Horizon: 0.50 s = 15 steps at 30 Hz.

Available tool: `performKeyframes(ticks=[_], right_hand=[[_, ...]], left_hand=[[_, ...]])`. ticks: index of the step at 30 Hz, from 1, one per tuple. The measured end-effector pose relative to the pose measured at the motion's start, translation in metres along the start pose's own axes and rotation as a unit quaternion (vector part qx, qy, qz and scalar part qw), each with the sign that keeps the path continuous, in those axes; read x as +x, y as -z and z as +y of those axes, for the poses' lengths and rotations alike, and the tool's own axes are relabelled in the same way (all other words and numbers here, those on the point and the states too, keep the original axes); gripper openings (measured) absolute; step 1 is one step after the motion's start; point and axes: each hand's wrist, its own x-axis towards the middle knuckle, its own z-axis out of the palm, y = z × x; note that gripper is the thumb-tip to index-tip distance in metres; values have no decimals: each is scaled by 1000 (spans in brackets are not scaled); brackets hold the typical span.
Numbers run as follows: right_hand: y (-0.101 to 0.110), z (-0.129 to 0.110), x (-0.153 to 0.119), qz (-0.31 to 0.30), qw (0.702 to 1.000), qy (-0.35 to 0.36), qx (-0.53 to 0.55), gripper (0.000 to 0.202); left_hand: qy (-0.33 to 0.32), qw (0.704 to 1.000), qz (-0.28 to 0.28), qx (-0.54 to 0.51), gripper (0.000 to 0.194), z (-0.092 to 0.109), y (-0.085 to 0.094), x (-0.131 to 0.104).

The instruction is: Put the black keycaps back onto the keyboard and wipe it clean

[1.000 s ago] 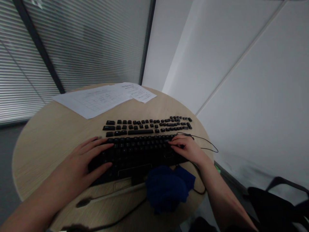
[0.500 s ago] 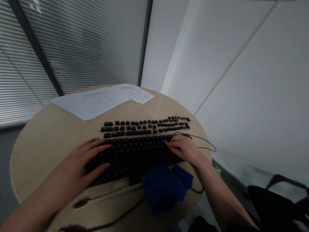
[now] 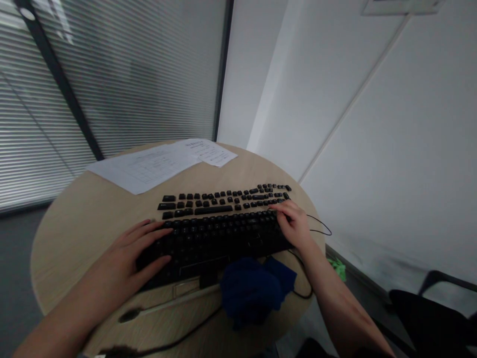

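A black keyboard (image 3: 219,238) lies across the round table. My left hand (image 3: 136,253) rests on its left end, fingers spread over the edge and keys. Over the keyboard's upper right corner is my right hand (image 3: 292,221), its fingers bent and reaching toward the loose keycaps; the fingertips are too small to tell whether they hold one. Rows of loose black keycaps (image 3: 212,209) are laid out just beyond the keyboard. A crumpled blue cloth (image 3: 253,291) sits at the keyboard's near side.
Printed papers (image 3: 149,166) lie at the back of the wooden table (image 3: 85,214). A brush-like tool (image 3: 130,314) and a dark cable (image 3: 179,340) are near the front edge. A thin cord loops at the right. A black chair (image 3: 428,318) stands at the lower right.
My right hand has moved from the keyboard's right-hand keys up and right toward the loose keycaps. My left hand stays on the keyboard's left end. The view has shifted slightly.
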Motion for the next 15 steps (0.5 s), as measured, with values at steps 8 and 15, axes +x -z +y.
performKeyframes(ticks=[8, 15], right_hand=[[-8, 3, 0, -174, 984, 17, -33, 37], [-10, -5, 2, -186, 980, 58, -45, 38]], left_hand=[[32, 999, 14, -8, 71, 1, 0, -5], [-64, 993, 98, 34, 58, 8, 7, -3]])
